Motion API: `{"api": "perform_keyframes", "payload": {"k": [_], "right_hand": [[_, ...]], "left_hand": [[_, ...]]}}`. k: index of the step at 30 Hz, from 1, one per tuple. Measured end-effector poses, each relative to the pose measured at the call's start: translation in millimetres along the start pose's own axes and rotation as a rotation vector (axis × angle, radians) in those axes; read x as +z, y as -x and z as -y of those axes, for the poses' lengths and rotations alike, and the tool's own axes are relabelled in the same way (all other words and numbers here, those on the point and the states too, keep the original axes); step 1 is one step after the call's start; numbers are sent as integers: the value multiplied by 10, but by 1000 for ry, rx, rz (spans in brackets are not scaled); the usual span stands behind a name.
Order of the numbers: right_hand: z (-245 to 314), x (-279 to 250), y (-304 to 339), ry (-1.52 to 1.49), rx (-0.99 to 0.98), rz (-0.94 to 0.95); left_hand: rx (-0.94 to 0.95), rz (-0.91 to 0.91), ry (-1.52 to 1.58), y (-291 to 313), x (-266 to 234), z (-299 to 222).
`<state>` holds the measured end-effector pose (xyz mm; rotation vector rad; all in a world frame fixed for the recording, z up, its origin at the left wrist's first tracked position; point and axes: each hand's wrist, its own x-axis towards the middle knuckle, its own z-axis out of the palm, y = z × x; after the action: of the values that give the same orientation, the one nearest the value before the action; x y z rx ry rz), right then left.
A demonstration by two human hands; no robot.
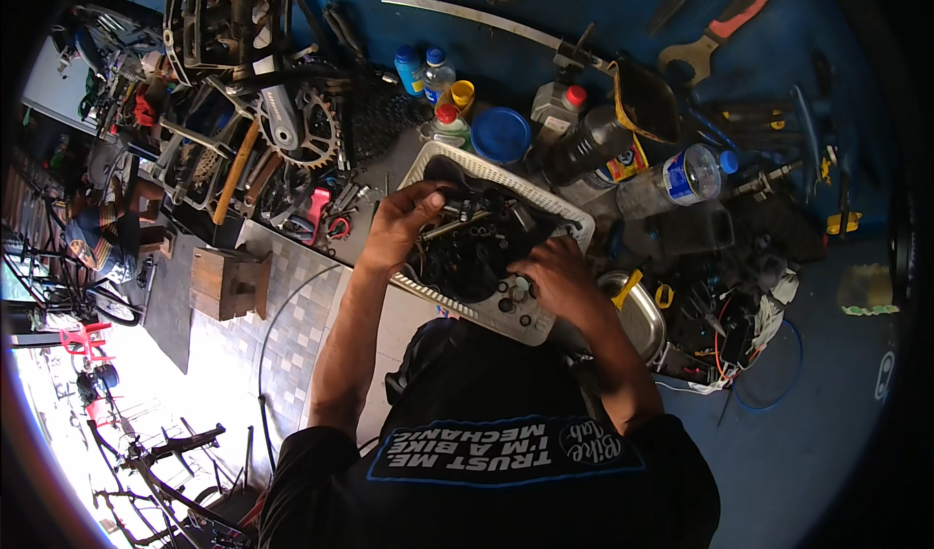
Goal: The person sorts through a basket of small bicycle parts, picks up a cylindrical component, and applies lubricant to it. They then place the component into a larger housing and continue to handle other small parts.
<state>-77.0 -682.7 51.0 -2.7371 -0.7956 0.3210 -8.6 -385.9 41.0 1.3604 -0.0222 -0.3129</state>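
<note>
A cream plastic basket [425, 286] sits in front of me on the workbench, filled with dark small bicycle parts [467, 257]. My left hand [397, 226] is over its left side, thumb and fingers pinched on a small dark metal part [455, 206] with a shiny face. Down in the right side of the basket is my right hand [556, 275], its fingers curled among the loose pieces. What those fingertips grip, if anything, is hidden. Beside them lie several small round rings and caps [508, 304], some dark and some pale.
Behind the basket stand a blue-lidded tub [500, 135], several bottles and a clear bottle lying tilted [673, 181]. To the right is a metal tray [637, 320]. A crankset [297, 121], a wooden-handled hammer [236, 173] and other tools crowd the left. Tools hang on the blue wall.
</note>
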Motion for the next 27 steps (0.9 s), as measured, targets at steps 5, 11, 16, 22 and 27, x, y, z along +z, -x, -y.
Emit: {"api": "perform_keyframes", "payload": {"k": [5,11,16,22,27], "right_hand": [[-30,-39,8,12,13,2],[-13,-39,5,0,-2,1],[-26,-64,75,-25,52,22],[-56,-108,111,-34,57,40],[-69,-27,51,-38,20,18]], "left_hand": [[430,-233,-1142,-115,107,-26],[490,-88,-1423,-398,55,263],[500,-31,-1402,-354,177,252],[377,423,-1554,-34,275,185],[477,452,-1642,-58,204,375]]}}
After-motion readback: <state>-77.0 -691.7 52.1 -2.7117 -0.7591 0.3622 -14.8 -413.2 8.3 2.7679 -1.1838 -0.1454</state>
